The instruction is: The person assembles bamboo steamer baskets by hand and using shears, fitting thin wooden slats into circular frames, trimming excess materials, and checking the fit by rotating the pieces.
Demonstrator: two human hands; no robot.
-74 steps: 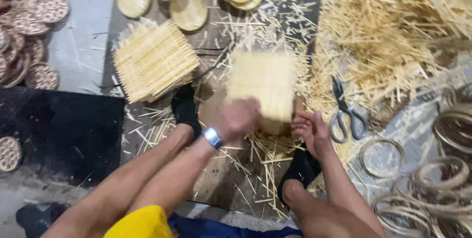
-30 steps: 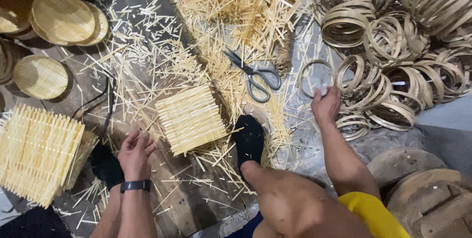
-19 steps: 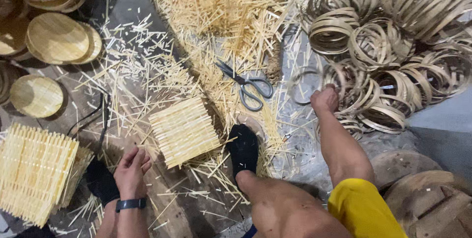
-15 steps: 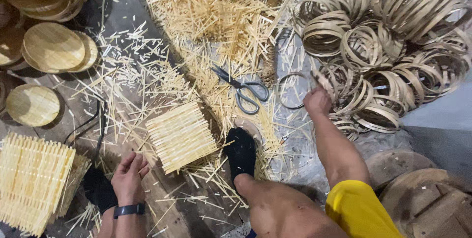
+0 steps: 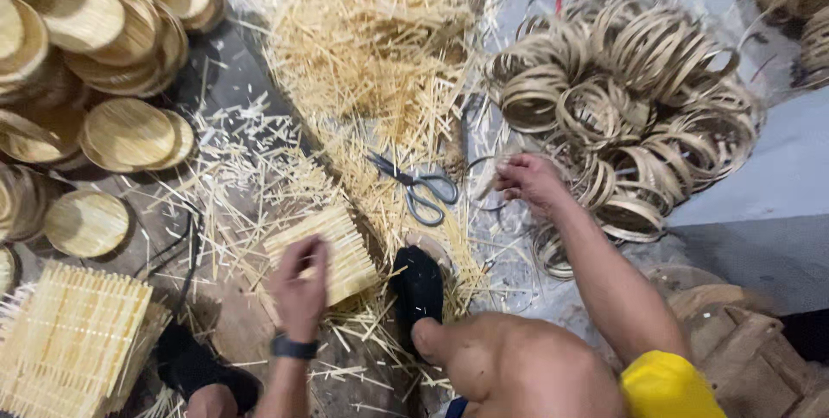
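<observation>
A dark, worn floor [image 5: 233, 81] is seen across the frame, giving way to pale grey ground at the right edge, and it is littered with loose bamboo splinters [image 5: 233, 185]. A large heap of bamboo sticks [image 5: 380, 29] is piled at the upper centre, round woven discs [image 5: 125, 133] are stacked at the upper left, and a tangle of bamboo rings [image 5: 639, 81] fills the upper right. Black-handled scissors [image 5: 414, 185] lie at the centre. The left hand [image 5: 300, 284] is laid on a square woven bamboo mat [image 5: 328, 250] at the lower centre, fingers curled over its near edge in a loose grip. The right hand [image 5: 528, 180] is pinched around a thin ring [image 5: 484, 185] beside the ring pile, though the ring is blurred and hard to trace. A stack of mats [image 5: 73, 340] is cut off at the lower left. Compared with half a second earlier, the left hand has been brought up onto the mat, and the ring has been drawn toward the centre.
</observation>
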